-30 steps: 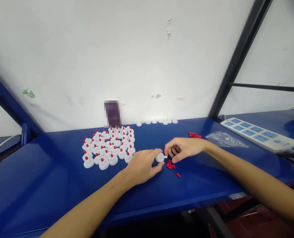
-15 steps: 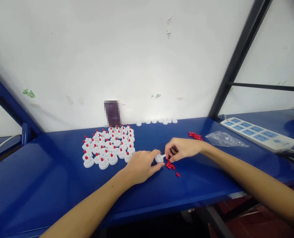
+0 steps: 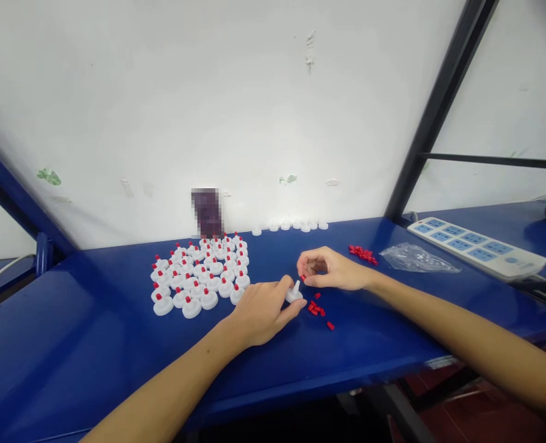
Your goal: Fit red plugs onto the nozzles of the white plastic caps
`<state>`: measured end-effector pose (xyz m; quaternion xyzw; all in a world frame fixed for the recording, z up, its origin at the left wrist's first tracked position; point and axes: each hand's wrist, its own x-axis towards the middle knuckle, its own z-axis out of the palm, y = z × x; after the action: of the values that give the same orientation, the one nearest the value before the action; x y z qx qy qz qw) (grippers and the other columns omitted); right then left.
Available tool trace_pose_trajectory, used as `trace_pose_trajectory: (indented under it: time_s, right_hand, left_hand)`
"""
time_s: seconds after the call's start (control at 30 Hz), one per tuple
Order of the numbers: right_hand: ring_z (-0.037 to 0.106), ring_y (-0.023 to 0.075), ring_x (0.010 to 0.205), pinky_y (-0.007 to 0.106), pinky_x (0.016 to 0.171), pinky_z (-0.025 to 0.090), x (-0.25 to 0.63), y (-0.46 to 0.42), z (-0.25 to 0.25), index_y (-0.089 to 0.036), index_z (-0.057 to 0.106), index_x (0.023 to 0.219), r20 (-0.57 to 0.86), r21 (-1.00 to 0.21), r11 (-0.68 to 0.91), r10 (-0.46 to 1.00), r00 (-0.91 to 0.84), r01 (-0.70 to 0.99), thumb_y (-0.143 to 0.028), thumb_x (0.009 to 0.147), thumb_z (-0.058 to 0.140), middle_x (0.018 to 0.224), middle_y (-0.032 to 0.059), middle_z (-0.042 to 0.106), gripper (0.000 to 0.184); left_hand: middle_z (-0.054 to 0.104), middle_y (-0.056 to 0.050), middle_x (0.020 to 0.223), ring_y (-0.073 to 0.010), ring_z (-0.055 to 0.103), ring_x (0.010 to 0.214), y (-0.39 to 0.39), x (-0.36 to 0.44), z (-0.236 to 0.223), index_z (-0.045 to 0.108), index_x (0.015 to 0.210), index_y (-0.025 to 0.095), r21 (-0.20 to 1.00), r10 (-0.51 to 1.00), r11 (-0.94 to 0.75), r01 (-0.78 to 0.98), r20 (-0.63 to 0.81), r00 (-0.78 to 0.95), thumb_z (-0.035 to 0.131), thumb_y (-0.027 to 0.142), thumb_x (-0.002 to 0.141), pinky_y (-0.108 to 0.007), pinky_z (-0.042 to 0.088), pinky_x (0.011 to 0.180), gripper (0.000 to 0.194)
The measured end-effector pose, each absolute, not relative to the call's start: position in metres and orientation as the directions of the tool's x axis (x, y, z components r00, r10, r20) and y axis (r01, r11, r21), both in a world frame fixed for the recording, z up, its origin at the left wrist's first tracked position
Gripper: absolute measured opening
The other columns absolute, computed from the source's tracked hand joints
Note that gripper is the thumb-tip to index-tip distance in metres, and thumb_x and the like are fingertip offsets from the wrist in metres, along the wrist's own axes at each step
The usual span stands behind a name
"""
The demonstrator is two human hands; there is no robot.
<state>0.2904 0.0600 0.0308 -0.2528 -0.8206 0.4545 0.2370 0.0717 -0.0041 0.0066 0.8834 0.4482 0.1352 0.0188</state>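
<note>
My left hand point(image 3: 266, 311) is closed on a white nozzle cap point(image 3: 294, 294), its bare spout pointing up. Just above and to the right, my right hand point(image 3: 328, 269) pinches a small red tip cap point(image 3: 303, 278) between thumb and fingers, close to the spout but apart from it. Below my right hand lie several loose red tip caps point(image 3: 314, 309) on the blue table point(image 3: 374, 335). To the left of my left hand stands a close group of white nozzle caps point(image 3: 209, 299) with red tips on their spouts.
Another pile of red tip caps point(image 3: 363, 254) lies beside a clear plastic bag point(image 3: 415, 257). A long power strip point(image 3: 478, 246) rests farther right. White round caps point(image 3: 286, 226) line the wall, and a blurred dark rectangular object point(image 3: 207, 212) leans there.
My right hand has risen from the loose red tip caps, now with one in its pinch. The white nozzle cap in my left hand has tipped from slanting right to nearly upright.
</note>
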Motion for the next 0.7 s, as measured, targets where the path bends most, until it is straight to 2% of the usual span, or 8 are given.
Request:
trace_pose_trajectory:
  time_s: [0.2, 0.4, 0.7]
  right_hand:
    - [0.047, 0.0091, 0.055, 0.024, 0.056, 0.038, 0.284, 0.056, 0.025, -0.016, 0.062, 0.09, 0.198, -0.874, 0.452, 0.667, -0.718, 0.179, -0.034, 0.083, 0.072, 0.066, -0.0029, 0.058, 0.021]
    - [0.048, 0.0095, 0.054, 0.025, 0.057, 0.041, 0.281, 0.053, 0.026, -0.017, 0.061, 0.089, 0.198, -0.886, 0.425, 0.706, -0.68, 0.183, -0.036, 0.082, 0.073, 0.063, -0.0035, 0.057, 0.024]
    - [0.044, 0.0088, 0.053, 0.024, 0.054, 0.038, 0.279, 0.054, 0.022, -0.016, 0.063, 0.085, 0.195, -0.87, 0.442, 0.716, -0.67, 0.22, -0.039, 0.08, 0.075, 0.058, -0.0053, 0.053, 0.026]
  left_hand:
    - [0.069, -0.002, 0.085, -0.0243, 0.066, 0.071, -0.004, 0.071, 0.005, 0.045, 0.093, 0.023, 0.15, 0.794, -0.603, 0.784, 0.213, 0.57, 0.035, 0.049, 0.104, -0.029, 0.029, 0.054, 0.03]
    - [0.069, -0.003, 0.085, -0.0249, 0.067, 0.072, -0.004, 0.072, 0.006, 0.046, 0.094, 0.022, 0.139, 0.795, -0.602, 0.786, 0.2, 0.573, 0.034, 0.048, 0.104, -0.03, 0.03, 0.054, 0.03]
    - [0.067, -0.002, 0.084, -0.0229, 0.064, 0.07, -0.005, 0.07, 0.005, 0.045, 0.091, 0.022, 0.148, 0.78, -0.621, 0.769, 0.207, 0.59, 0.029, 0.038, 0.105, -0.031, 0.034, 0.057, 0.027]
